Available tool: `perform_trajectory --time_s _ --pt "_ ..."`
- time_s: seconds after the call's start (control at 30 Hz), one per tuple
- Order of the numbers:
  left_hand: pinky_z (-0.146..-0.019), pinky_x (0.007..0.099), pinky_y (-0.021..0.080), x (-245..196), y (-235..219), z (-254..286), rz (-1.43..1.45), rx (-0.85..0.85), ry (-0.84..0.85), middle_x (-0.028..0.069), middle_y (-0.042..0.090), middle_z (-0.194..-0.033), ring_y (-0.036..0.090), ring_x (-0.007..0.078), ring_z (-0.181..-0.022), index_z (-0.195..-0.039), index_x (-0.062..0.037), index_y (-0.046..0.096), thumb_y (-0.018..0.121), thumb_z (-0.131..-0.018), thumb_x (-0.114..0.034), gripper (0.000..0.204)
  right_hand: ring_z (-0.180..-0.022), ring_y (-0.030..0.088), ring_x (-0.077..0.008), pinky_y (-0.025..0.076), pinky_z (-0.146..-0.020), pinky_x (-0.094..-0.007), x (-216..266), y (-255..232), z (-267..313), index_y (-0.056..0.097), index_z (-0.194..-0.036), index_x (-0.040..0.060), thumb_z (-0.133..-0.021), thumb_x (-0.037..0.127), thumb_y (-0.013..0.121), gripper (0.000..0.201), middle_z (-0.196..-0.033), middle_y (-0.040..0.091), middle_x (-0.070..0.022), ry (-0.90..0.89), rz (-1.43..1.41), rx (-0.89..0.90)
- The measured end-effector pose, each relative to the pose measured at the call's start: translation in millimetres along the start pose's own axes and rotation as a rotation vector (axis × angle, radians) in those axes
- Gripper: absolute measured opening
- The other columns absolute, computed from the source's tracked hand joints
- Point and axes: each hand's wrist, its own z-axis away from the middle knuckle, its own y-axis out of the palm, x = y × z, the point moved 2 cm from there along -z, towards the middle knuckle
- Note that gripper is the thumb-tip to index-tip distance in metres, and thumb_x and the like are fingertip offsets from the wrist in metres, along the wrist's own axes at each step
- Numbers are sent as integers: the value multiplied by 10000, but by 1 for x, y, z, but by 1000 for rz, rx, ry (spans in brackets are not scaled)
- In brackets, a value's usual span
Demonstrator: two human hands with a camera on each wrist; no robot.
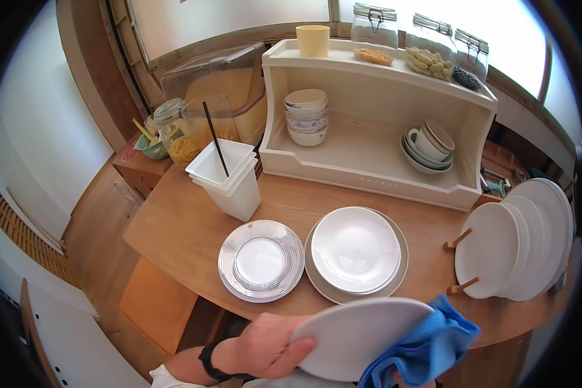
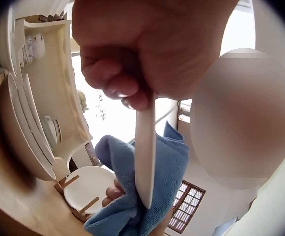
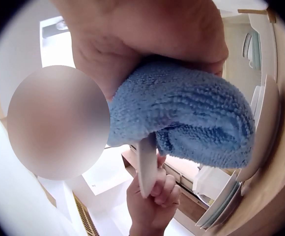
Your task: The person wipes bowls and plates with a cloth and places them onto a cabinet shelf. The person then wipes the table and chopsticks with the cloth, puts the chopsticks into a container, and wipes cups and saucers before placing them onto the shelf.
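My left hand (image 1: 275, 346) grips a white plate (image 1: 359, 343) by its left edge, thumb on the upper face. The plate is held tilted in front of the table's near edge. A blue cloth (image 1: 433, 343) covers its right edge. In the right wrist view my right hand (image 3: 152, 34) holds the cloth (image 3: 191, 113), folded over both faces of the plate; the head view mostly hides this hand behind the cloth. Seen edge-on in the left wrist view, the plate (image 2: 145, 162) runs from my left fingers down into the cloth.
On the wooden table (image 1: 291, 197) lie a grey-rimmed plate (image 1: 228, 265) and a stack of white plates (image 1: 355, 249). More plates (image 1: 488, 252) stand in a wooden rack at right. White square containers (image 1: 239, 194) stand left, before a cream shelf (image 1: 368, 174) holding bowls, cups and jars.
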Motion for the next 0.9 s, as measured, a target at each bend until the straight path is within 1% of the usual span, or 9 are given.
perform_trajectory --time_s 0.03,0.1,0.13,0.17,0.2,0.23,0.37,0.57,0.9 --pt "-556 349 508 -1 -3 4 -3 9 -1 162 650 -808 632 303 -620 -1212 75 575 540 -962 -120 318 -1077 600 -258 475 -954 -409 -3 0 3 470 -1308 -6 -790 247 789 659 -1240 586 -133 8 -17 4" --pt "-556 343 517 -5 -15 16 -295 -313 36 169 656 -826 628 309 -597 -1212 89 570 560 -949 -106 327 -1103 593 -261 467 -972 -412 -8 1 9 453 -1339 -9 -786 245 793 697 -1261 577 -135 25 -54 11" --pt "-677 320 539 -3 -25 22 -454 -359 7 163 680 -947 667 253 -740 -1236 100 537 576 -947 -109 359 -1116 590 -263 464 -980 -414 -11 2 13 444 -1354 -11 -783 244 795 717 -1272 572 -136 34 -72 12" --pt "-829 306 520 1 -30 28 58 -534 -299 143 666 -1097 647 193 -921 -1297 98 481 559 -966 -129 409 -1129 586 -265 460 -989 -416 -14 1 18 436 -1370 -13 -781 244 797 737 -1283 568 -137 45 -91 13" --pt "-916 300 483 6 -40 28 263 -631 -307 128 629 -1195 601 158 -1045 -1350 85 432 538 -983 -155 451 -1142 583 -266 456 -997 -418 -17 1 23 428 -1385 -15 -779 243 799 756 -1294 563 -138 55 -108 13" --pt "-921 297 482 8 -51 24 332 -689 -280 140 620 -1212 605 164 -1057 -1363 75 432 517 -995 -174 453 -1155 579 -268 452 -1006 -419 -20 -1 29 419 -1401 -16 -776 242 801 776 -1305 558 -139 65 -124 13" --pt "-939 299 474 39 -92 30 249 -662 -299 146 601 -1242 595 164 -1087 -1362 79 436 467 -1017 -166 425 -1157 578 -273 451 -1007 -420 -39 -20 33 409 -1405 -20 -777 238 801 783 -1305 557 -147 177 -163 31" --pt "-951 296 468 64 -96 32 92 -632 -386 138 604 -1228 586 162 -1094 -1349 85 456 431 -1029 -140 392 -1162 575 -283 449 -1009 -422 -45 -31 43 389 -1412 -28 -780 231 800 798 -1305 553 -163 389 -230 81" --pt "-921 283 476 80 -94 23 116 -597 -427 125 621 -1187 596 148 -1047 -1330 87 480 443 -1023 -135 381 -1133 603 -260 472 -991 -401 -27 -16 19 411 -1399 -12 -818 304 780 757 -1273 593 -147 313 -196 222"
